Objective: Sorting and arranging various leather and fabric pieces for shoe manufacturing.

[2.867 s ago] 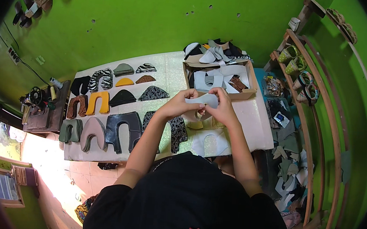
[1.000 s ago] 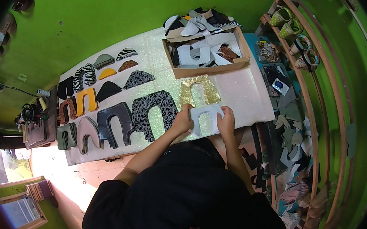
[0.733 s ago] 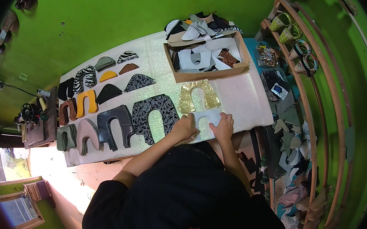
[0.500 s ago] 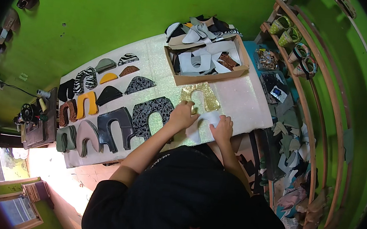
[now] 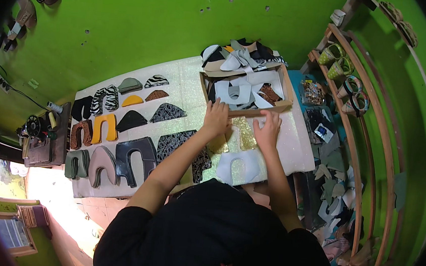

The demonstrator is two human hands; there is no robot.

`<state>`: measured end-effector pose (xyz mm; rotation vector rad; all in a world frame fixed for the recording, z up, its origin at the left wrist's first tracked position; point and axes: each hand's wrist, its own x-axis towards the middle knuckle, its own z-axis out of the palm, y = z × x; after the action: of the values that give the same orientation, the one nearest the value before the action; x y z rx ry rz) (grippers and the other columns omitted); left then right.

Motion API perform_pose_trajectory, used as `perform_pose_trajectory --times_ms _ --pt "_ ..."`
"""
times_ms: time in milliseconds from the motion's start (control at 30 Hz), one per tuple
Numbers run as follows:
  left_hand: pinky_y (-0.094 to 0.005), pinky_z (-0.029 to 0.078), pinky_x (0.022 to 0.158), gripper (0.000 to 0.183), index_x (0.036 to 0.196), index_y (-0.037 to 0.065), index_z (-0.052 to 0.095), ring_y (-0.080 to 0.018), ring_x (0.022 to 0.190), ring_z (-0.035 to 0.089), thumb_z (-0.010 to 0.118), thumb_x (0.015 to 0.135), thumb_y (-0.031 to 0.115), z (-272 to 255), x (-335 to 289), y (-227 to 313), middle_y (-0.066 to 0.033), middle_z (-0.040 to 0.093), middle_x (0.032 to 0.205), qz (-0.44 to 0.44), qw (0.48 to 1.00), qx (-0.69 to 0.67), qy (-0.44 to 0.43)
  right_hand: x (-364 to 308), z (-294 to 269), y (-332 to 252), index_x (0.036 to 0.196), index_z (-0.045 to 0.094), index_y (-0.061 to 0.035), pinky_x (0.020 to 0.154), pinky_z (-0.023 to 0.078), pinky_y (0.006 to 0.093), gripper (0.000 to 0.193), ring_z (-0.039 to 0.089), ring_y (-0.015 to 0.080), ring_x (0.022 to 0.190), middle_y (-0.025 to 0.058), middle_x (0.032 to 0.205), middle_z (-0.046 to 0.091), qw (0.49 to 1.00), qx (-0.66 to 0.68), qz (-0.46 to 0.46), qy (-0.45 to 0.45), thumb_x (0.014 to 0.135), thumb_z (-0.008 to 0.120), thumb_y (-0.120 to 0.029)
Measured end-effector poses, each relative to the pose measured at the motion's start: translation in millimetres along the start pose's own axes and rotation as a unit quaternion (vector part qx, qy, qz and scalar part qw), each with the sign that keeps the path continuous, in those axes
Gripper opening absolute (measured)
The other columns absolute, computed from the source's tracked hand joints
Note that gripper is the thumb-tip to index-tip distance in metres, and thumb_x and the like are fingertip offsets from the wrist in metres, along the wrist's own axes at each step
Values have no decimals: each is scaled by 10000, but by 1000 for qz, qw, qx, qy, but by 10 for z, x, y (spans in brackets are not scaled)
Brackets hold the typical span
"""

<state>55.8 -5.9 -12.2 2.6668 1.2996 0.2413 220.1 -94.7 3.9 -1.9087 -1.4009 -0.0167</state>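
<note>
One glittery gold U-shaped cutout (image 5: 240,135) lies flat on the sparkly white table (image 5: 293,145), between the cardboard box (image 5: 282,88) and one pale grey-blue U-shaped cutout (image 5: 240,167). Two hands press on it, the left hand (image 5: 215,119) and right hand (image 5: 268,129), fingers flat and slightly spread, pinching nothing. The box holds several pale and dark leathery pieces; further left lie zebra-striped (image 5: 105,98), yellow (image 5: 104,127) and black (image 5: 135,157) cutouts.

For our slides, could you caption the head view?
Both hands rest on gold cut pieces below a cardboard box.
</note>
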Motion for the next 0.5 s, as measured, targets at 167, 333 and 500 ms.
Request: perform_pose_trajectory --times_ms 167,333,500 --pt "-465 117 1057 847 1269 -11 315 -291 1306 170 691 635 405 -46 -18 -54 -156 334 1321 16 999 -5 -31 748 205 -86 1018 511 -92 816 371 419 358 434 338 950 135 1022 466 998 -14 -62 -10 686 632 -154" --pt "-449 81 1065 933 1324 -17 225 -281 1330 82 669 643 440 -141 14 -29 -163 219 1389 -10 997 3 -74 1475 592 -86 1028 492 -88 832 369 450 376 418 339 1009 130 1029 465 994 -24 -90 -56 691 639 -165" --pt "-445 70 1065 945 1329 -18 213 -286 1331 74 666 644 447 -144 1 -32 -163 204 1395 -11 997 -12 -71 1842 867 -101 1017 485 -88 836 376 446 372 437 298 1010 96 1024 484 991 -58 -105 -58 688 639 -170"
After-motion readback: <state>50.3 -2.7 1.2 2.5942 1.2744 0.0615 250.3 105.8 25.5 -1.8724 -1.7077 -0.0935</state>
